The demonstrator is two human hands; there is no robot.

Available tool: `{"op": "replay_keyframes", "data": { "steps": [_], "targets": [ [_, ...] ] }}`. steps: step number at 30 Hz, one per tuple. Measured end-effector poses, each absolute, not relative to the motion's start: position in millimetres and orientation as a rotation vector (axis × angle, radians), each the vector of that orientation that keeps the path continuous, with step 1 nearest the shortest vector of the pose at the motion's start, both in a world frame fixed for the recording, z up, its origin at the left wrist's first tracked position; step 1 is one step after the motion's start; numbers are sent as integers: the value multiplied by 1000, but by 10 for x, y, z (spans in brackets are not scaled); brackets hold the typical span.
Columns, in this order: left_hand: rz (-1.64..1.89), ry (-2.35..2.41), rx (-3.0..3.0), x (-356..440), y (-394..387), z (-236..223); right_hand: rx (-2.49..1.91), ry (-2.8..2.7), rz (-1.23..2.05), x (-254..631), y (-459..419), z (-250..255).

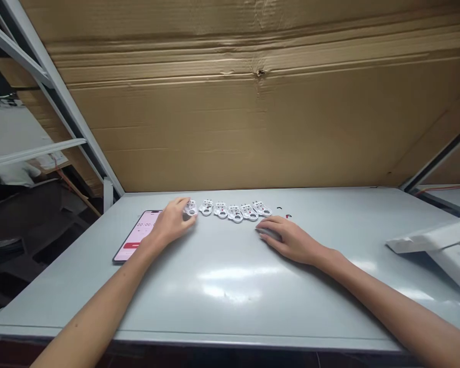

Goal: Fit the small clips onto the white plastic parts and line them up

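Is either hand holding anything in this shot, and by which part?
The left hand has its fingers at the side of the leftmost white plastic piece, though a firm hold cannot be told; the right hand cups a pale rounded object from above.

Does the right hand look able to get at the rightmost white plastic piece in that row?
Probably yes: the right hand rests just in front of the rightmost white plastic piece, with nothing visible between them on the grey table. The left hand is at the row's far end and does not block it.
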State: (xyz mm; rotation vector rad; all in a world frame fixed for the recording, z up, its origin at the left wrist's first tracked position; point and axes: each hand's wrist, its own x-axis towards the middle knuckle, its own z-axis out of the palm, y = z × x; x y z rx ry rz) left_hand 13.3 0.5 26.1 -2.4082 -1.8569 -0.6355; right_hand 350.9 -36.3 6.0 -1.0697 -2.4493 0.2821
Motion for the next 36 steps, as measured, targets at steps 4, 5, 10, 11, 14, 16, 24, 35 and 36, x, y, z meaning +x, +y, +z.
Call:
{"op": "replay_keyframes", "data": {
  "steps": [4, 5, 10, 11, 14, 16, 24, 35, 36],
  "targets": [
    [-544, -1955, -2456, 25, 180, 125, -1082, -2459, 303, 3509, -370, 57],
    [-530, -1960, -2472, 24, 205, 96, -1086, -2463, 305, 3510, -372, 63],
    [-476, -1924, -2548, 83, 187, 76, -1106, -2493, 290, 3523, -372, 92],
    [-467, -1887, -2571, 103, 162, 84, -1100, -2500, 284, 3525, -369, 92],
    [-435, -1701, -2672, 175, 78, 88, -1102, -2496, 237, 3529, -362, 78],
    [-406, -1614, -2727, 223, 25, 75, -1110, -2479, 183, 3531, -354, 60],
    [-434, -1566, -2728, 311, -126, 92, -1097, -2604, 202, 3518, -280, -59],
    [-553, -1547, -2648, 342, -21, 52, -1139, -2595, 224, 3464, -196, -63],
    [-566, -1560, -2629, 341, 12, 47, -1149, -2588, 218, 3460, -205, -56]
  ]
}}
